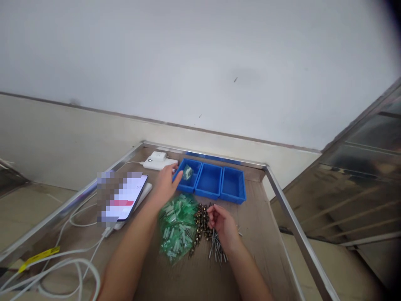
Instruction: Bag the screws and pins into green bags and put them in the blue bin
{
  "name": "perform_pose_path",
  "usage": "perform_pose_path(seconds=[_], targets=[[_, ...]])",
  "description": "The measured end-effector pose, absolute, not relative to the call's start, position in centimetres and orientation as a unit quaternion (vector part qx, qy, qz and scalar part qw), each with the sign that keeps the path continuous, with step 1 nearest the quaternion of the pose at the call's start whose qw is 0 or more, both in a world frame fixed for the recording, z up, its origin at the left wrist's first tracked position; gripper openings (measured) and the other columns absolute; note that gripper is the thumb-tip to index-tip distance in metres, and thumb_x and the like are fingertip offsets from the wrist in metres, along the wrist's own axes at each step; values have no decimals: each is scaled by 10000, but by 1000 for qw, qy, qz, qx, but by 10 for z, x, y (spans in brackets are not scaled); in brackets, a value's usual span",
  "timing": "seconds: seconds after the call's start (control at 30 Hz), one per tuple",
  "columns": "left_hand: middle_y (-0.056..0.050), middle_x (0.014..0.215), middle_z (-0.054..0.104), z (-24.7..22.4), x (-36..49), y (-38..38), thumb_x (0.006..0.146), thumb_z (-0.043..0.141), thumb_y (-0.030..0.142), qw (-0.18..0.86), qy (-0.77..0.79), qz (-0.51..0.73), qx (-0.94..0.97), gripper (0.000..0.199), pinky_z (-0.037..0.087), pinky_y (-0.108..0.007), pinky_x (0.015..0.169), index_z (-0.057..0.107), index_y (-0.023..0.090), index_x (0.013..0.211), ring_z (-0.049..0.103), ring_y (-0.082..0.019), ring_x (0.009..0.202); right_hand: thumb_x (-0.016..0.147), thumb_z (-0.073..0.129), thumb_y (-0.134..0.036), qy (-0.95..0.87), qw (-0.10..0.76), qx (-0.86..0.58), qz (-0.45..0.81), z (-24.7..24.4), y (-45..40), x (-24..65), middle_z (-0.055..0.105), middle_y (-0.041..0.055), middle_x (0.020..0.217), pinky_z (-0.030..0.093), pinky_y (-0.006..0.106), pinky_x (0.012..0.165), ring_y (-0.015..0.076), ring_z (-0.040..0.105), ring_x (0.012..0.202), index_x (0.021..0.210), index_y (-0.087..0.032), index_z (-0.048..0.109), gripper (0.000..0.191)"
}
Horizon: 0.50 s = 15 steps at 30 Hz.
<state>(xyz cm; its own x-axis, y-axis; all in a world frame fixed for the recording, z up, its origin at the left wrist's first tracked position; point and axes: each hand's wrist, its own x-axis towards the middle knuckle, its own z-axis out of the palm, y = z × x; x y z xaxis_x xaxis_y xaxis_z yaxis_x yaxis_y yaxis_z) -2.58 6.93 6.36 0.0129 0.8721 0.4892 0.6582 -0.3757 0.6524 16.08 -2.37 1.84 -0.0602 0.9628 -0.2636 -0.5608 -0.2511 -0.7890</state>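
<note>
My left hand [167,182] is at the left blue bin [197,177], fingers apart around its left edge; whether they touch it I cannot tell. Inside that bin lies a small green plastic packet [187,172]. My right hand [222,223] hovers over a pile of brass-coloured fasteners [202,223], its fingers curled together; anything between the fingertips is too small to make out. Beneath that hand, thin silver screws or pins [216,249] fan toward me. Left of the pile sits a green plastic bag [178,225] with many small pale pieces showing through.
A middle blue bin [209,179] and a right blue bin [233,184] stand beside the left one. A phone [133,200] leans at left, with white cables [70,267] below. A white power strip [156,162] lies behind. Metal rails [297,225] edge the table.
</note>
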Motion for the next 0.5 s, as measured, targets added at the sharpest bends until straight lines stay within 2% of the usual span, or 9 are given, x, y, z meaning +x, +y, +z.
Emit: perform_pose_path(seconds=[0.07, 0.17, 0.3, 0.5], targets=[[-71, 938, 543, 58, -32, 66, 748, 471, 320, 106, 534, 430, 720, 322, 408, -270, 636, 482, 167, 1030, 505, -165, 738, 629, 535, -374, -254, 557, -414, 673, 19, -24, 162, 431, -32, 475, 251, 217, 397, 64, 353, 387, 583, -152, 575, 230], [-46, 844, 571, 38, -37, 48, 751, 473, 317, 157, 502, 346, 777, 224, 413, -286, 662, 545, 178, 911, 518, -170, 735, 634, 534, -362, -272, 555, -422, 663, 21, -26, 160, 437, -32, 486, 249, 213, 399, 62, 356, 395, 594, -151, 579, 219], [-113, 960, 552, 11, -34, 32, 619, 628, 349, 150, 505, 248, 813, 383, 379, -377, 776, 563, 141, 934, 486, -257, 910, 669, 509, -342, -307, 536, -415, 668, 23, -31, 154, 455, -24, 505, 249, 205, 408, 61, 369, 418, 606, -147, 587, 219], [-79, 859, 605, 11, -30, 29, 727, 511, 221, 107, 505, 232, 824, 178, 387, -346, 742, 600, 165, 871, 531, -211, 823, 671, 512, -334, -364, 528, -446, 625, 21, -31, 154, 491, -13, 512, 257, 202, 417, 70, 396, 443, 621, -150, 599, 210]])
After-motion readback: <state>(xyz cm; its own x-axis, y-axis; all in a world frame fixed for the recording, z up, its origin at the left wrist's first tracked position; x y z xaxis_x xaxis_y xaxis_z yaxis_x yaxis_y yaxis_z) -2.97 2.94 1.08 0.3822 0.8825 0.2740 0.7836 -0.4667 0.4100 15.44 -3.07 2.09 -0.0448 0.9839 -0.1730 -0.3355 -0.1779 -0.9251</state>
